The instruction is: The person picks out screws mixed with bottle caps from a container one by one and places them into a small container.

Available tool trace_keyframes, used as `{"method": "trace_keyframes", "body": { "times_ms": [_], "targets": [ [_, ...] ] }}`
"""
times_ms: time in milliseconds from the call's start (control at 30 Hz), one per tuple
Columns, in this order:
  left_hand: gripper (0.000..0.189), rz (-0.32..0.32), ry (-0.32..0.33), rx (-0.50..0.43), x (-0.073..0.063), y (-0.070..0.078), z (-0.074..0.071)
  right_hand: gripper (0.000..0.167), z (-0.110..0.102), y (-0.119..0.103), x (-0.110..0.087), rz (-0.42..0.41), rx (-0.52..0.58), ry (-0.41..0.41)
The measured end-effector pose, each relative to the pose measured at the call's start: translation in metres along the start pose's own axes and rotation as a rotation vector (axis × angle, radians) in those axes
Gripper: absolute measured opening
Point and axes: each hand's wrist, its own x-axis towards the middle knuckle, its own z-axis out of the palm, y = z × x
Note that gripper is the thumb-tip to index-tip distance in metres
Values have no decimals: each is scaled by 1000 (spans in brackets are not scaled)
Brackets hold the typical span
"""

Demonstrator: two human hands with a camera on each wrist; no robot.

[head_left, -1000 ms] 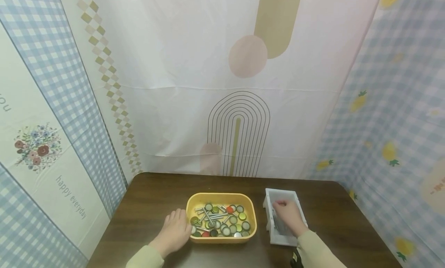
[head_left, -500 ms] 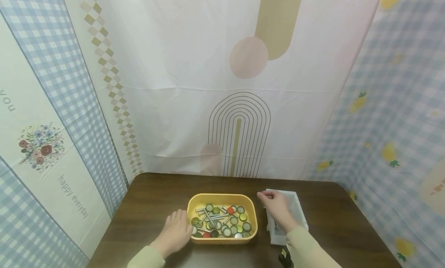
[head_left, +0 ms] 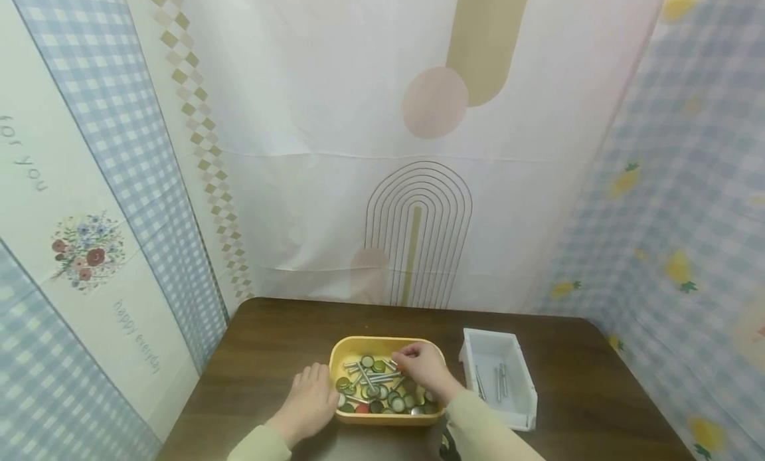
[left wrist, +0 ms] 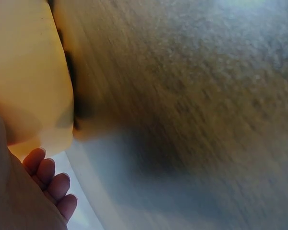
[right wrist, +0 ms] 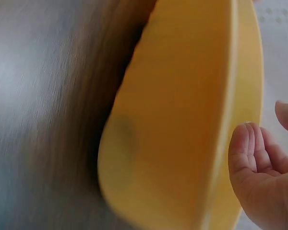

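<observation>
A yellow bin [head_left: 388, 420] stands on the table, with bolts [head_left: 382, 377] and bottle caps [head_left: 398, 404] mixed inside. My left hand [head_left: 311, 401] rests along the bin's left side; its fingertips [left wrist: 60, 184] show past the yellow wall in the left wrist view. Over the bin's right half is my right hand [head_left: 427, 370], fingers bent and thumb apart from them. In the right wrist view nothing shows between that thumb and the fingers [right wrist: 252, 148]. The hand covers some caps at the right. Several bolts [head_left: 501, 381] lie in a white tray [head_left: 526, 381] on the right.
The brown wooden table [head_left: 281, 335] has rounded far corners. Behind it hangs a pale printed cloth [head_left: 311, 215], with blue checked cloths at both sides. A strip of tabletop separates the bin and the tray.
My right hand has moved left from inside the white tray to over the yellow bin, uncovering the bolts in the tray. The left hand has stayed at the bin's side.
</observation>
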Motion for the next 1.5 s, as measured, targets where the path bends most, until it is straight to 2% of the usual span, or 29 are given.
{"method": "trace_keyframes", "body": {
  "times_ms": [200, 433, 567, 667, 1067, 1300, 1500],
  "targets": [
    [16, -7, -3, 6, 0, 2, 1, 18, 31, -8, 3, -10, 24, -86],
    [15, 10, 31, 30, 0, 1, 3, 13, 52, -8, 8, -36, -41, -85],
    [15, 32, 67, 47, 0, 0, 4, 14, 60, -7, 10, -10, -75, -86],
    [16, 41, 81, 56, -1, -1, 5, 14, 65, -7, 10, 7, -74, -79],
    [15, 44, 83, 47, 0, -1, 6, 16, 76, -5, 10, -38, -127, -29],
    [13, 25, 54, 44, 0, 0, 5, 18, 81, -4, 12, 3, -134, -2],
    [13, 13, 27, 39, 1, 0, 4, 15, 83, -3, 12, 15, -114, -26]
  ]
}}
